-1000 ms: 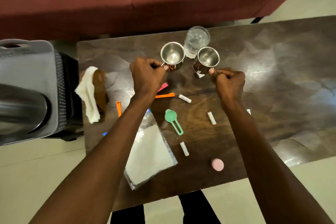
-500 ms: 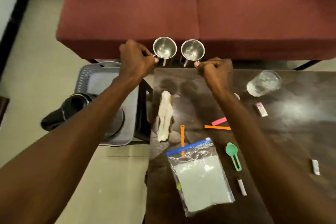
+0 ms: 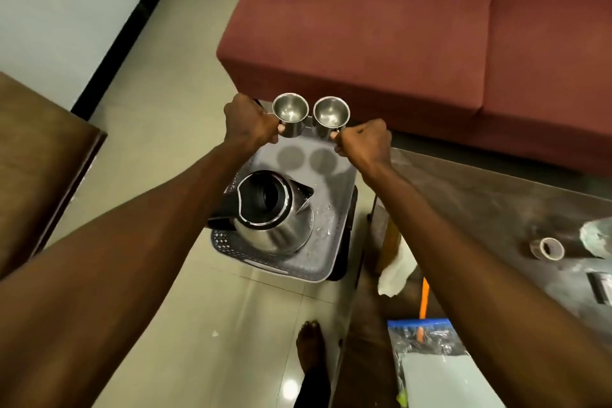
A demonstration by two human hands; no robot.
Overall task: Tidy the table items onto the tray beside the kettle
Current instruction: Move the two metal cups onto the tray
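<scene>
Both cups (image 3: 290, 113) now above tray (image 3: 334, 209), each by a grip.

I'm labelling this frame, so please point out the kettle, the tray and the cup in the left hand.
kettle (image 3: 271, 225): head view, on its shiny steel body.
tray (image 3: 334, 205): head view, on its bare grey floor.
cup in the left hand (image 3: 290, 112): head view, on its inner wall.

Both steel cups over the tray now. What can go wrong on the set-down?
1. The left cup and right cup hang almost touching; they may clink or tip.
2. The kettle fills the near tray, leaving only the far end.
3. The left hand and right hand grip only handles.
</scene>
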